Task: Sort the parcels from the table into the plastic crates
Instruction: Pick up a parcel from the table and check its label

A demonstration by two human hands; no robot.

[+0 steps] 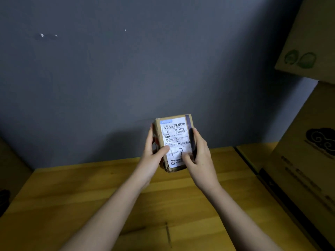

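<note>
A small brown cardboard parcel (pixel 175 134) with a white shipping label facing me is held up above the wooden table (pixel 76 196), in front of the grey wall. My left hand (pixel 154 153) grips its left side, thumb pressed on the label. My right hand (pixel 198 154) grips its right side, thumb on the lower label and fingers wrapped around the edge. The parcel's lower corner looks crumpled. No plastic crate is in view.
Large cardboard boxes are stacked at the right: one with green prints (pixel 308 42) up high, one with a dark cloud print (pixel 311 160) below. A flat box (pixel 253 153) lies on the table beside them. A dark object (pixel 4 198) sits at the left edge.
</note>
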